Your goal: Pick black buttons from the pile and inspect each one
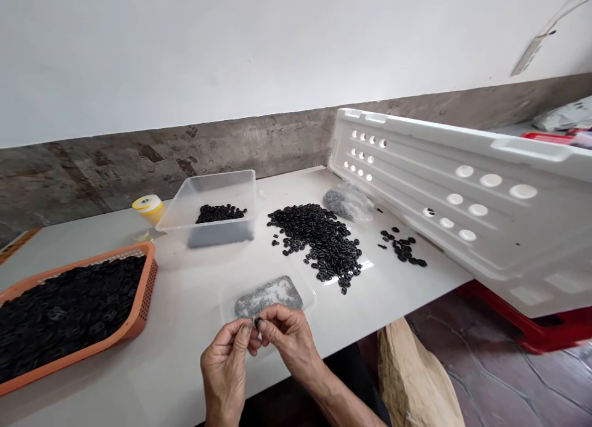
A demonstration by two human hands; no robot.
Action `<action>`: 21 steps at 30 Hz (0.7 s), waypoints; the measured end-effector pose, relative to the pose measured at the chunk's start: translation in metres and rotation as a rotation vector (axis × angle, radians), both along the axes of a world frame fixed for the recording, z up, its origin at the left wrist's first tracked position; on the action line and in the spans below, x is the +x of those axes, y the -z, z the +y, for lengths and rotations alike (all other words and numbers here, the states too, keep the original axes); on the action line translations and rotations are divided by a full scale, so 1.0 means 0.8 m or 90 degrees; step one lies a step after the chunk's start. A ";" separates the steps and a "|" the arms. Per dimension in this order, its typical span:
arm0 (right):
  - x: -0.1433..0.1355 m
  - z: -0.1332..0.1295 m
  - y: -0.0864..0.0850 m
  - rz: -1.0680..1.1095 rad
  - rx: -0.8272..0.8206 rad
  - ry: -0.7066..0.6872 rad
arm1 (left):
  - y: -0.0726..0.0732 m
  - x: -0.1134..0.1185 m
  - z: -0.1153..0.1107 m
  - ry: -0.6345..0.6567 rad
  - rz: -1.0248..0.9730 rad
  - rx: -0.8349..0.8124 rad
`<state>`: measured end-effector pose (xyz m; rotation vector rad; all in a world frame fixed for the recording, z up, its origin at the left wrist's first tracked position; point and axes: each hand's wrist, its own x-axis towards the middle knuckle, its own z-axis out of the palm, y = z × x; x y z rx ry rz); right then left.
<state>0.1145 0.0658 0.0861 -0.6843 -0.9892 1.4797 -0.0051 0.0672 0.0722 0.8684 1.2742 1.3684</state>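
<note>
My right hand (292,344) is closed in a pinch on a small black plastic part (258,321), held just above the near side of the table. Fingertip to fingertip with it, my left hand (227,366) is also pinched closed; whatever sits between its fingers is too small to make out. Right behind both hands lies a shallow clear tray (308,291) with many tiny grey metal pieces (272,293) in it. Farther back, a heap of small black ring-like parts (324,239) spreads over the white table (194,304).
An orange basket (147,285) full of black parts stands at left. Behind it are a yellow-and-white container (148,209) and a clear bin (222,235) holding black pieces. A plastic bag (346,200) and a few loose parts (403,248) lie near the tilted white crate (416,168) on the right.
</note>
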 end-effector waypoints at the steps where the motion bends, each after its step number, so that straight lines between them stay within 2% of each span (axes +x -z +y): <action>1: 0.000 0.000 0.000 -0.002 0.002 0.001 | 0.000 0.000 -0.001 0.001 0.000 0.002; 10: -0.004 -0.001 0.006 -0.053 0.034 0.033 | 0.002 -0.001 -0.003 -0.003 0.013 -0.010; 21: -0.005 0.000 0.011 -0.053 0.032 0.036 | 0.000 0.003 -0.003 -0.001 0.005 -0.010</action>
